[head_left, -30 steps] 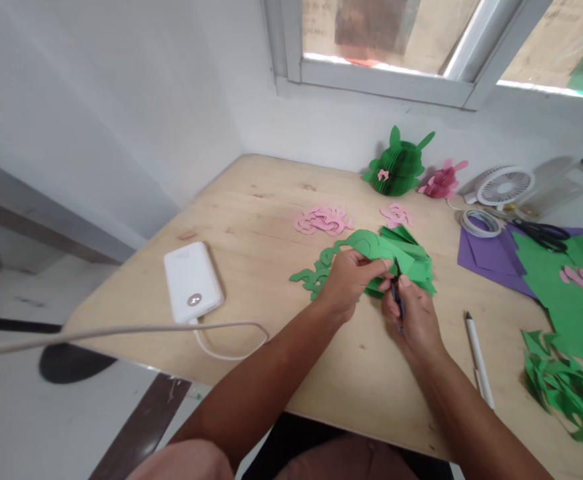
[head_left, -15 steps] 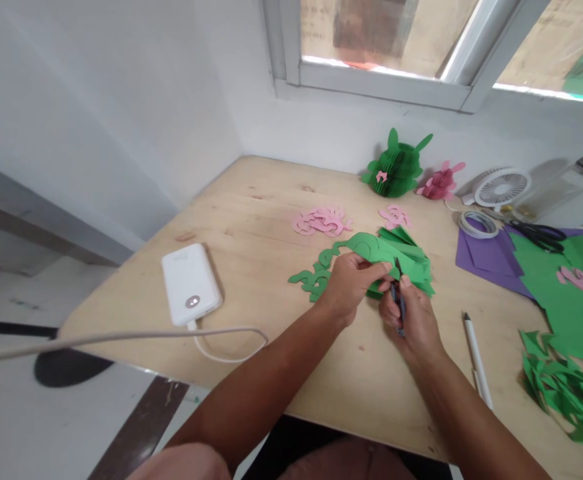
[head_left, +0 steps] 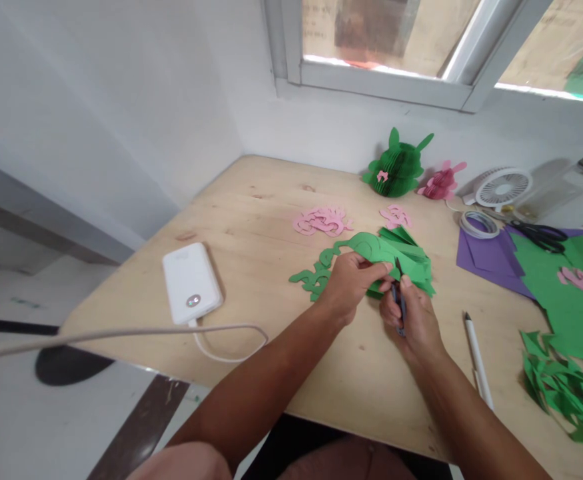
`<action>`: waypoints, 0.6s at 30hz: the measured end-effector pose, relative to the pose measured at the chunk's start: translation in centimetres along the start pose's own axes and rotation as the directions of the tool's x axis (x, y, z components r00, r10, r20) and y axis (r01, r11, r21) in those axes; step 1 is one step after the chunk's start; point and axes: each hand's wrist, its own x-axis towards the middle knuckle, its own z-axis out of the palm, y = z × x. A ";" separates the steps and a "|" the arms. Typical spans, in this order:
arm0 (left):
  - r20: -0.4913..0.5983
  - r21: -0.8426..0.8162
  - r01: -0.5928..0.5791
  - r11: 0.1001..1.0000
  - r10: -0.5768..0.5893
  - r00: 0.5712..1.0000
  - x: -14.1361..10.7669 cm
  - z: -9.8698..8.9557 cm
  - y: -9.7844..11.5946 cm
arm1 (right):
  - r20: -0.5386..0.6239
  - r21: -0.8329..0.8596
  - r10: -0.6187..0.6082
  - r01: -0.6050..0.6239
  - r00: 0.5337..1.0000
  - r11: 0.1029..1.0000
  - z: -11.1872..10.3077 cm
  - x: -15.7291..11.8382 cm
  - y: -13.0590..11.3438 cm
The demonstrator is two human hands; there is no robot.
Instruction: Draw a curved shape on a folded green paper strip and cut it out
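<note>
My left hand (head_left: 351, 280) pinches the near edge of a piece of green paper (head_left: 368, 245), which has curved lines marked on it. Wrapped in my right hand (head_left: 414, 313) is a dark-handled pair of scissors (head_left: 400, 308), its tip reaching up against the paper beside my left fingertips. Most of the handles is hidden by my fingers. Behind the held piece lie folded green paper strips (head_left: 408, 253). Just left of my left hand are curly green paper cutouts (head_left: 317, 275). Beyond them rest pink paper cutouts (head_left: 324, 221).
A white power bank (head_left: 191, 283) with a cable lies left. At the back stand a green paper figure (head_left: 396, 172), a pink one (head_left: 441, 183) and a small fan (head_left: 504, 187). Rightward are black scissors (head_left: 541, 235), a white pen (head_left: 477, 357) and green scraps (head_left: 564, 383).
</note>
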 end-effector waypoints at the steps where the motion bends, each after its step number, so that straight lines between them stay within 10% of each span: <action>1: 0.000 -0.002 -0.001 1.000 0.001 1.000 0.0 0.0 0.0 | -0.001 -0.001 -0.001 0.001 1.000 1.000 0.0 0.0 0.0; 18: -0.015 0.007 0.019 1.000 -0.018 1.000 0.1 0.0 0.0 | -0.014 0.004 -0.007 0.007 1.000 1.000 0.1 0.1 0.1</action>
